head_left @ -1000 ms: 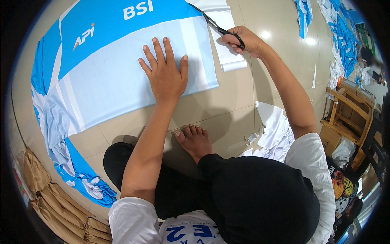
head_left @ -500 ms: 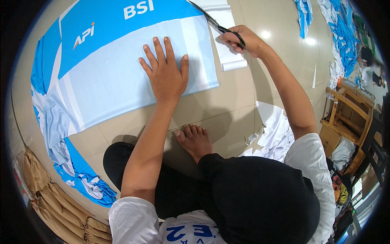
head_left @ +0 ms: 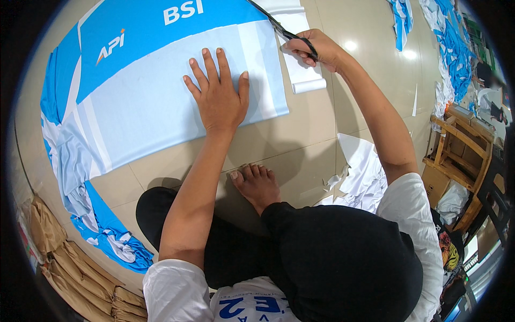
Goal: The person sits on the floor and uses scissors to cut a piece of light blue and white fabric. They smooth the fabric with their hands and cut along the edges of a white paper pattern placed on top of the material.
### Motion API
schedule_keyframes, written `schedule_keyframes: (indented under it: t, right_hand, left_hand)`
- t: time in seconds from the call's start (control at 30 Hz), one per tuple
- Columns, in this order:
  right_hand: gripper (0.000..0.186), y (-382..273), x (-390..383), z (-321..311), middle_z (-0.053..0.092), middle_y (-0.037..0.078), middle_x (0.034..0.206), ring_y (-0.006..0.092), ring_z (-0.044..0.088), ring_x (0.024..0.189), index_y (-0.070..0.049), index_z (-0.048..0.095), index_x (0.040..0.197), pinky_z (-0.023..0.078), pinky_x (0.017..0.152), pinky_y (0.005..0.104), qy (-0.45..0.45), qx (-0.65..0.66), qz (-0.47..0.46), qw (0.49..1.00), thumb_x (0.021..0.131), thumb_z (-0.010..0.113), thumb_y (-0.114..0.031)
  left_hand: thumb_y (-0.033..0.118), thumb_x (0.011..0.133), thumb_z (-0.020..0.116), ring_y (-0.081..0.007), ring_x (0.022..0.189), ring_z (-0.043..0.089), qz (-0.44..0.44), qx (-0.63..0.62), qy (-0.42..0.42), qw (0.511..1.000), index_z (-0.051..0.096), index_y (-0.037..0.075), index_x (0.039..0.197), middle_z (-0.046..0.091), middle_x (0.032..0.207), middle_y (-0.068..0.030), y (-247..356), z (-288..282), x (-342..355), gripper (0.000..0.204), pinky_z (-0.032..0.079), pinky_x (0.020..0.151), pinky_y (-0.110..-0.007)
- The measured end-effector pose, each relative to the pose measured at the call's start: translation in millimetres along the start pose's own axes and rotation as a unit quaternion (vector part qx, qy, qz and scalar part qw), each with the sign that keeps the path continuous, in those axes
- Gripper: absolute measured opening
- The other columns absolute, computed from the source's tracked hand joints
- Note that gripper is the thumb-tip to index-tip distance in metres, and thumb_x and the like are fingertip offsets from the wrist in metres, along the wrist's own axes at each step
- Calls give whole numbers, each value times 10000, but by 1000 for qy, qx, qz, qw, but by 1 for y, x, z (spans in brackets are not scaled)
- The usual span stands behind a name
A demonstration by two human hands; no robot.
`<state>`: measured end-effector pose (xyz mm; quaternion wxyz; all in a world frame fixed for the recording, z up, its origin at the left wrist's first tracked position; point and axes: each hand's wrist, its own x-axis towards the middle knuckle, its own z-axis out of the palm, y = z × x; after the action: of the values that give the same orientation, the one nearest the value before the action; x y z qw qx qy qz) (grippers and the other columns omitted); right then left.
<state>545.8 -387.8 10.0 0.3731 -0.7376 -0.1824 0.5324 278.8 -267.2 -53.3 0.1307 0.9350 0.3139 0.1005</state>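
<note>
A blue, light blue and white printed fabric (head_left: 155, 112) lies spread over the tiled floor. My left hand (head_left: 219, 99) rests flat on its light blue part, fingers spread. Beyond and to the right, my right hand (head_left: 316, 49) grips the black handles of a pair of scissors (head_left: 281, 29). Its blades point up and left along the fabric's right edge, and the tips run to the top of the picture. Under the scissors and beside the fabric lies a white strip (head_left: 308, 86) with a rolled near end.
White scraps (head_left: 362, 172) lie right of my bare foot (head_left: 256, 185). Bunched blue and white fabric (head_left: 115, 236) trails at the left, near brown wrapped bundles (head_left: 80, 273). More blue cloth (head_left: 453, 48) lies far right, near a wooden frame (head_left: 464, 155) with cardboard boxes.
My right hand has shifted slightly left with the scissors, and the handles have come closer together. My left hand and the fabric stay in place.
</note>
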Motion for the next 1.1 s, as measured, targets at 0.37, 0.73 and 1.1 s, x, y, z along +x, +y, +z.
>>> schedule_keyframes:
  t: [0.37,0.73,1.1]
  right_hand:
    - [341,-3,-7,14,532,-23,580,59,469,452,-108,562,662,340,459,259,23,35,20,999,896,774,-238]
    - [312,-5,-9,23,533,-21,585,65,469,447,-88,580,680,338,450,252,27,54,23,998,882,789,-202]
    - [326,-6,-4,34,520,-27,578,69,464,436,-77,627,754,322,449,255,44,81,31,995,912,825,-283]
  left_hand:
    - [548,1141,434,-559,1650,133,2,-7,-1,1000,311,70,1726,264,1777,-275,1,-2,0,766,98,1289,-755]
    - [554,1140,439,-556,1652,133,2,-8,4,1000,316,71,1724,255,1781,-272,0,-1,-1,769,105,1287,-758]
    - [522,1136,479,-564,1641,160,0,-12,1,1000,334,60,1716,272,1775,-266,2,-6,0,755,127,1278,-759]
